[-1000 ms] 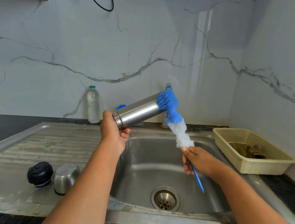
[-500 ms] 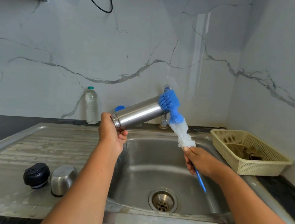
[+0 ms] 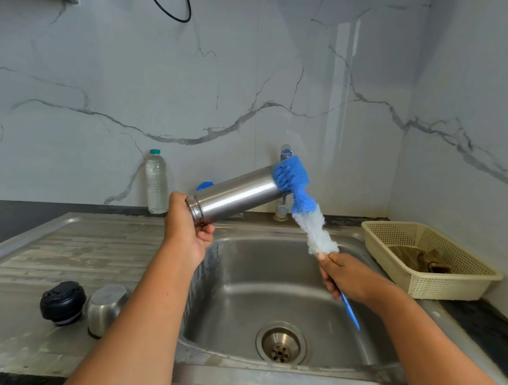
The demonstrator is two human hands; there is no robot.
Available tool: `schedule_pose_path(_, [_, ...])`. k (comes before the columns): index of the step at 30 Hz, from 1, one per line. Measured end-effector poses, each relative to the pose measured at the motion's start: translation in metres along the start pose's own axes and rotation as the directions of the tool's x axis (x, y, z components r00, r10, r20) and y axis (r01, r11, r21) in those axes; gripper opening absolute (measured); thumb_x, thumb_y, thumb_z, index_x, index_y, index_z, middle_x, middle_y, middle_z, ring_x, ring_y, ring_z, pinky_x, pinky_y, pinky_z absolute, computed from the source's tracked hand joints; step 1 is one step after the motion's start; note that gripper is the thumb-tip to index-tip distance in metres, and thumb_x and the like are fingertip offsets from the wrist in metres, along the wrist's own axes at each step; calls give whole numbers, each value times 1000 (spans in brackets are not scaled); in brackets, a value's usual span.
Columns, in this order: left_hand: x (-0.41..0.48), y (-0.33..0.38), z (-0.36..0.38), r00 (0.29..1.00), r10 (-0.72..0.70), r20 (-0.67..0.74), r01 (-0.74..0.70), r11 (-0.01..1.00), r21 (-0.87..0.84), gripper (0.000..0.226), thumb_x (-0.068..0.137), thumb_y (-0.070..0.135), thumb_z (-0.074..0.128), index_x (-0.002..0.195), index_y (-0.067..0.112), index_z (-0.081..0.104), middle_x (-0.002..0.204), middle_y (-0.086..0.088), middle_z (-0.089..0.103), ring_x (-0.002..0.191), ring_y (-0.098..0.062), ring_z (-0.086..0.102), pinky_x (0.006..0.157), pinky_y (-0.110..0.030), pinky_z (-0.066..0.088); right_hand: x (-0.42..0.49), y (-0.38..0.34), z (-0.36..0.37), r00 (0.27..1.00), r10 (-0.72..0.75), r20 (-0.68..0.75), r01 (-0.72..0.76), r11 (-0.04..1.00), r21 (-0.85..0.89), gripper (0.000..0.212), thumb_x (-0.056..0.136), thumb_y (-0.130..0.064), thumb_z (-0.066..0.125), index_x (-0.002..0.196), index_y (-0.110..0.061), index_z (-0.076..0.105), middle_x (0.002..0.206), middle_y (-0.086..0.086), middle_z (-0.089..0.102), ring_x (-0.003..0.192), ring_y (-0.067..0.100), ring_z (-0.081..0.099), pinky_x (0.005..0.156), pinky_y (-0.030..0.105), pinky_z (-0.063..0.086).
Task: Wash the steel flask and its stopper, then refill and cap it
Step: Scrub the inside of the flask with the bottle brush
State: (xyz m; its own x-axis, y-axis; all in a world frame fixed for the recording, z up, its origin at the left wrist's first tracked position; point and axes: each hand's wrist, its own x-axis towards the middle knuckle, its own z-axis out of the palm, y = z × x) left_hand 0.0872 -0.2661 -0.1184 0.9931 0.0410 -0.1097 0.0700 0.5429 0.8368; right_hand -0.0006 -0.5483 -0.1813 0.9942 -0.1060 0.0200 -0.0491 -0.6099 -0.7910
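Observation:
My left hand grips the steel flask by its neck and holds it tilted above the sink, base pointing up and to the right. A blue and white bottle brush is held by its handle in my right hand, with its blue tip pressed against the flask's base. The black stopper and the steel cap sit side by side on the drainboard at the lower left.
A tap stands behind the flask. A clear plastic water bottle stands on the counter against the wall. A cream plastic basket holding brownish cloths sits on the right. The drain lies in the basin floor.
The brush's blue tip stays against the flask's base with only slight shifts. Both hands keep their grips; the camera view has drifted a little.

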Motion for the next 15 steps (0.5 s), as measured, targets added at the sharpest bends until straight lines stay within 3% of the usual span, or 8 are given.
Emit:
schedule_pose_path(3, [-2, -4, 7, 1000, -13, 19, 13, 1000, 0, 26, 93, 36, 44, 87, 15, 57, 59, -2, 61, 41, -13, 43, 35, -17, 26, 3, -4, 5, 1000, -24, -20, 25, 999, 32, 47, 110, -41, 35, 78, -11, 50, 64, 3, 52, 59, 16, 47, 60, 28, 48])
schedule_pose_path(5, [-2, -3, 7, 1000, -14, -2, 14, 1000, -25, 26, 92, 37, 45, 89, 15, 58, 64, -3, 61, 41, -13, 44, 35, -17, 26, 3, -3, 4, 1000, -30, -10, 30, 999, 32, 47, 110, -42, 36, 78, -11, 50, 64, 3, 52, 60, 16, 48, 62, 30, 49])
schedule_pose_path(10, [-1, -4, 4, 999, -34, -39, 32, 998, -51, 28, 92, 38, 45, 92, 14, 60, 73, -5, 63, 42, -13, 46, 35, -16, 27, 0, -7, 11, 994, -52, 93, 60, 995, -83, 48, 109, -45, 35, 79, -12, 53, 66, 1, 57, 60, 15, 53, 69, 32, 51])
schedule_pose_path(15, [-7, -11, 16, 998, -43, -34, 43, 999, -15, 26, 92, 37, 45, 91, 15, 57, 68, -5, 61, 40, -13, 45, 36, -17, 27, 2, -20, 36, 982, -98, 160, 126, 977, -172, 47, 109, -45, 38, 74, -17, 51, 64, -2, 53, 56, 11, 48, 65, 28, 46])
